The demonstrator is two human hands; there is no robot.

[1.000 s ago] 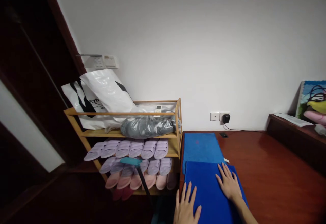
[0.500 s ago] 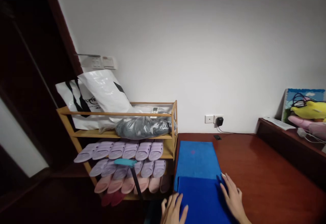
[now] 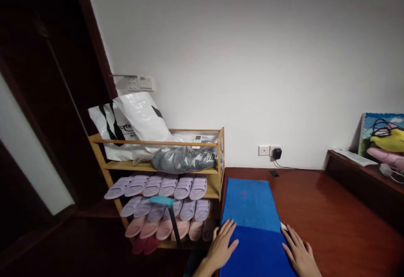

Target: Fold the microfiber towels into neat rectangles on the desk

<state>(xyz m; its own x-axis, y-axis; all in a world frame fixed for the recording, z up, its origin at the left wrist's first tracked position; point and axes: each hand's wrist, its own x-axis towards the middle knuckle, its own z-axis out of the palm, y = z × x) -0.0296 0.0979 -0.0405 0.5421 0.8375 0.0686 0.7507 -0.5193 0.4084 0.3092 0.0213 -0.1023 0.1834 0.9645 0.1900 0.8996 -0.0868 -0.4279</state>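
Note:
A blue towel (image 3: pixel 248 201) lies lengthwise on the reddish-brown desk (image 3: pixel 328 209), its far part lighter blue and its near part a darker blue layer. My left hand (image 3: pixel 223 243) rests on the left edge of the dark part, palm down with fingers stretched out. At the right edge, my right hand (image 3: pixel 299 247) lies with its fingers spread, partly on the towel. A small white tag (image 3: pixel 283 226) sticks out beside my right fingertips. The near end of the towel runs out of view.
Left of the desk stands a wooden shoe rack (image 3: pixel 162 143) with several rows of slippers (image 3: pixel 158 186), white bags (image 3: pixel 143 117) and a plastic-wrapped bundle (image 3: pixel 184 159). A black plug (image 3: pixel 277 154) sits in the wall socket. A raised ledge (image 3: pixel 356 176) at right bears plush toys (image 3: pixel 388 141).
My left hand has moved forward along the towel's left edge and flattened. My right hand stays by the right edge. The whole view has shifted slightly.

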